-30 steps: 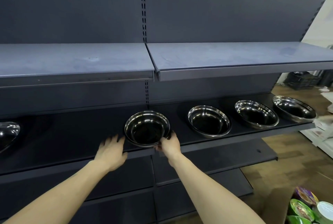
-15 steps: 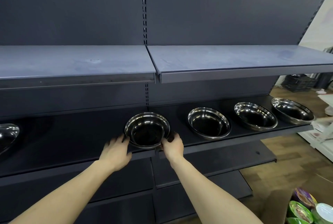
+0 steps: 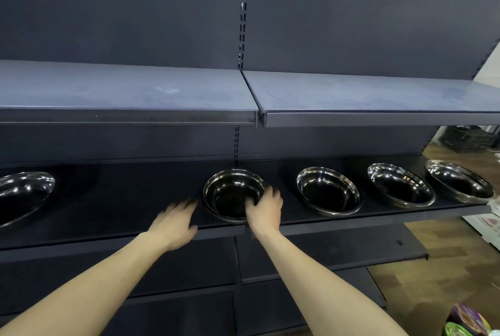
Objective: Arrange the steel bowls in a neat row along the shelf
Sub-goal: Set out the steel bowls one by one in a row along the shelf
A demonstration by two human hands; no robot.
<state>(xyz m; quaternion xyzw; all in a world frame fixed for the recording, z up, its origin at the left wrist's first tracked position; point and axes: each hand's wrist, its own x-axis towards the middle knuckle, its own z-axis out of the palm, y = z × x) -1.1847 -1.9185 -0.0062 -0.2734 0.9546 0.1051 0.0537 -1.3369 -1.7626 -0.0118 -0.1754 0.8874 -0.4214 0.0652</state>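
Note:
Several steel bowls stand on the dark middle shelf (image 3: 121, 208). My right hand (image 3: 265, 209) grips the right rim of the middle bowl (image 3: 230, 195), thumb inside it. My left hand (image 3: 176, 220) hovers with spread fingers just left of that bowl, blurred, and holds nothing. To the right stand three more bowls in a row: one (image 3: 328, 195), another (image 3: 400, 185) and the last (image 3: 460, 181) by the shelf's end. A lone bowl (image 3: 23, 195) sits at the far left, partly cut off by the frame edge.
An upper grey shelf (image 3: 351, 100) overhangs the bowls. Lower dark shelves (image 3: 338, 249) jut out beneath. Wooden floor (image 3: 446, 276) lies at the right, with coloured packages (image 3: 468, 322) at the bottom right corner. A wide gap separates the far-left bowl from the middle bowl.
My right hand has slid up onto the bowl's right rim, thumb inside. My left hand has come off the bowl's left edge and drawn slightly left. The camera has tilted.

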